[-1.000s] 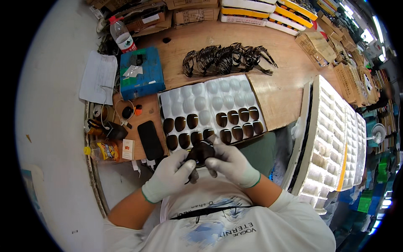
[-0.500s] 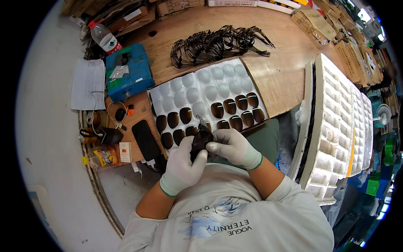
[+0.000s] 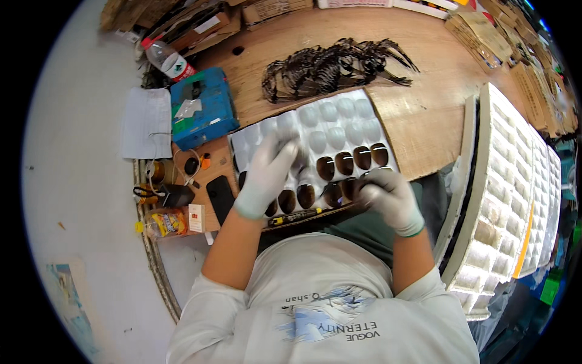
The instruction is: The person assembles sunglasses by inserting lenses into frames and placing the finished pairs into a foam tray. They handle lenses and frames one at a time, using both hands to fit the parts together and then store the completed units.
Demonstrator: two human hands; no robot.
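A white foam tray (image 3: 357,132) holds dark brown sunglass lenses (image 3: 344,162) in its near rows and pale, wrapped-looking lenses in the far ones. My left hand (image 3: 267,176), white-gloved, is over the tray's left half; its fingers are smeared by motion, and a blurred dark patch shows beside them. At the tray's near right, my gloved right hand (image 3: 393,200) is closed, with fingers curled round a dark sunglasses frame (image 3: 333,195); tray lenses behind make its outline unclear. A yellow-and-black screwdriver (image 3: 295,217) lies along the tray's near edge.
Beyond the tray lies a heap of dark spectacle frames (image 3: 336,70). To the left are a blue box (image 3: 206,109), a bottle (image 3: 167,59), a black phone (image 3: 220,197), a small white box (image 3: 196,217) and cables. Stacked white compartment trays (image 3: 485,206) stand at the right.
My hands have come apart from the dark eyewear they held together. The left has moved up over the tray, the right to the right. The screwdriver at the near edge now shows.
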